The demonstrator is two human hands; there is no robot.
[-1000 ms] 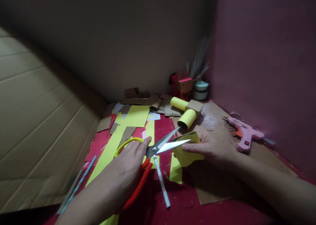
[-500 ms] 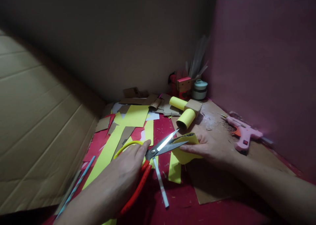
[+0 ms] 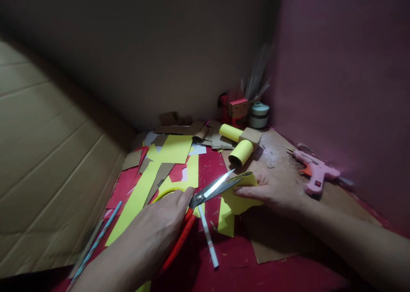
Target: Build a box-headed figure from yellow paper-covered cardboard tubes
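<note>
No word, brand or number can be read. Small dark writing runs along the brown cardboard strip (image 3: 158, 182) left of centre in the frame, but its letters are too blurred to make out. No lettering is legible on the scissors (image 3: 199, 197) or the pink glue gun (image 3: 317, 172), right of centre.

— By what are the things borne?
— By a flat, dark red surface (image 3: 237, 258), partly covered at right by a brown cardboard sheet (image 3: 282, 168).
— And on the red?
— A thin white stick (image 3: 209, 236) and, leftward, a long yellow paper strip (image 3: 134, 210) are laid.
— On the cardboard?
— Two yellow paper tubes (image 3: 242, 151) joined to a brown cardboard block (image 3: 251, 134) are set there; a pink plastic glue gun (image 3: 315, 172) is laid along its edge.
</note>
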